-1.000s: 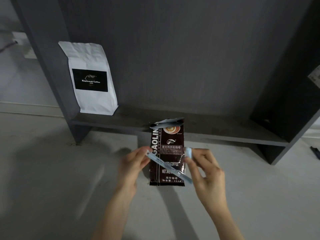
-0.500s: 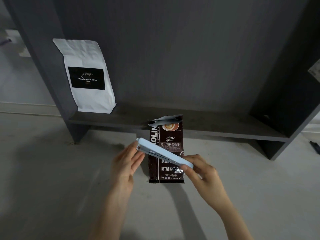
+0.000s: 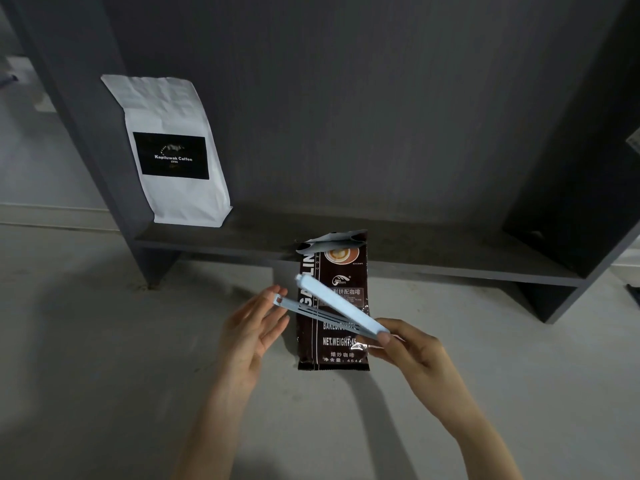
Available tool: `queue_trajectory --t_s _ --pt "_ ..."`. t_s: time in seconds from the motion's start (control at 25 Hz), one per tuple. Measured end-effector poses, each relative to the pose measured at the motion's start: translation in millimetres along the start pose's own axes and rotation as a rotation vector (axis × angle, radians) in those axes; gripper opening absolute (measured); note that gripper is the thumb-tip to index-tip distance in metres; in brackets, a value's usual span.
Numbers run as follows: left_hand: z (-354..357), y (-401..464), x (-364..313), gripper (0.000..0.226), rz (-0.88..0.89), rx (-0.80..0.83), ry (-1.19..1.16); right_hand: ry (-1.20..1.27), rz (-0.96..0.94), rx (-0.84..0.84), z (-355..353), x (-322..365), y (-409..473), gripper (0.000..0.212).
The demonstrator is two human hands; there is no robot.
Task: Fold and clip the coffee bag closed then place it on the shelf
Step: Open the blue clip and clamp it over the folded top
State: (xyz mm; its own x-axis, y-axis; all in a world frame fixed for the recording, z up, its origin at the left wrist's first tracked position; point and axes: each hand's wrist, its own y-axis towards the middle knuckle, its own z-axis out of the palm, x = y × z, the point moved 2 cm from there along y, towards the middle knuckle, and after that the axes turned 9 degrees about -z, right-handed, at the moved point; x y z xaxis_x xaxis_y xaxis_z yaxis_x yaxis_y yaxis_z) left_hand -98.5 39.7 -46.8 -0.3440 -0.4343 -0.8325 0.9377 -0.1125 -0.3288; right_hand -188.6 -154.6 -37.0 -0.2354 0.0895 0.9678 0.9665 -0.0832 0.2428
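Observation:
A dark brown coffee bag [image 3: 341, 348] stands upright on the floor in front of the shelf [image 3: 433, 258], its silver top edge open and crumpled. In front of it I hold a long pale blue sealing clip [image 3: 341, 308], its two arms spread apart in a narrow V. My right hand [image 3: 412, 351] pinches the clip at its hinged end. My left hand [image 3: 252, 327] has its fingers spread, their tips touching the free end of the lower arm. Neither hand touches the bag.
A white coffee bag [image 3: 173, 154] with a black label stands at the left end of the dark grey shelf. The shelf's side panels rise at left and right. The grey concrete floor [image 3: 104, 375] spreads around the hands.
The clip was shut half a second ago; its two arms have now swung apart. My left hand's fingers have spread at the clip's free end. The brown bag has not moved.

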Motion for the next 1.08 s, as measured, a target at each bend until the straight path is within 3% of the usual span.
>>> queue_trajectory --t_s 0.08,0.36,0.6,0.76,1.08 --pt "4.1 4.1 -5.0 0.012 0.019 0.025 0.071 0.082 0.005 -0.034 -2.4 6.1 5.0 0.02" --pt "34.6 40.7 -49.9 0.018 0.118 0.111 0.242 0.19 -0.017 -0.206 -21.6 28.0 32.3 0.02" --pt "59.8 96.7 -56.1 0.025 0.238 -0.003 0.715 0.228 -0.006 -0.385 -36.9 29.2 47.4 0.02" --pt "69.6 114.3 -50.9 0.035 0.211 0.085 1.006 0.253 0.008 -0.47 -41.5 22.8 49.8 0.02" --pt "64.9 87.0 -41.7 0.034 0.29 0.138 0.981 0.229 0.007 -0.522 -41.9 22.1 43.9 0.02"
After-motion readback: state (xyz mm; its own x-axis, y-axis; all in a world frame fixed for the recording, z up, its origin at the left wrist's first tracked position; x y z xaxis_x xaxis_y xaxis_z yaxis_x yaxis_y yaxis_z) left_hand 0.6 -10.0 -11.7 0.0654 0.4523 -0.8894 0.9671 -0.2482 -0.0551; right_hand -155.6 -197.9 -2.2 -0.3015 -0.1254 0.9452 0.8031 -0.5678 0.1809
